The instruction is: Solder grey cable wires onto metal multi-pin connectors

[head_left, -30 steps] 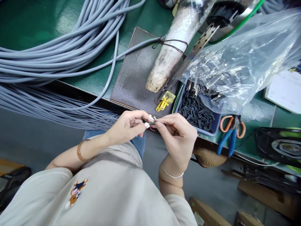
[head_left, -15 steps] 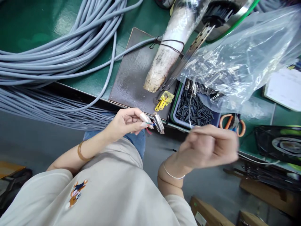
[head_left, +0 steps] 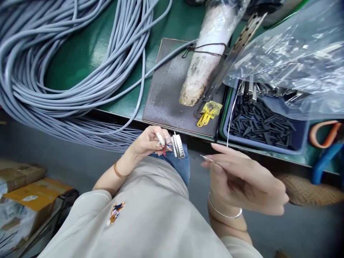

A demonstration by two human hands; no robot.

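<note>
My left hand [head_left: 149, 142] is closed, its fingertips pinching thin coloured wires [head_left: 164, 151] beside a metal multi-pin connector [head_left: 178, 146]. The connector sticks out to the right of those fingers, just off the bench's front edge. My right hand [head_left: 245, 181] pinches a thin silvery solder wire [head_left: 206, 157], its tip pointing left toward the connector but apart from it. A length of the same wire rises from this hand past the blue bin [head_left: 285, 148].
Grey cables [head_left: 88, 98] are heaped at left. A white wrapped bundle [head_left: 205, 59] and a metal-sleeved tool [head_left: 231, 53] lie over a dark board [head_left: 168, 89], with yellow pieces [head_left: 205, 116] nearby. Black tubes [head_left: 263, 123] fill the bin under a plastic bag [head_left: 292, 68]; orange-handled pliers [head_left: 322, 134] lie right.
The view has shifted, so the bench things sit further right. My right hand, blurred before, now shows clearly with the solder tip pointing left. My left hand still grips the wires by the connector.
</note>
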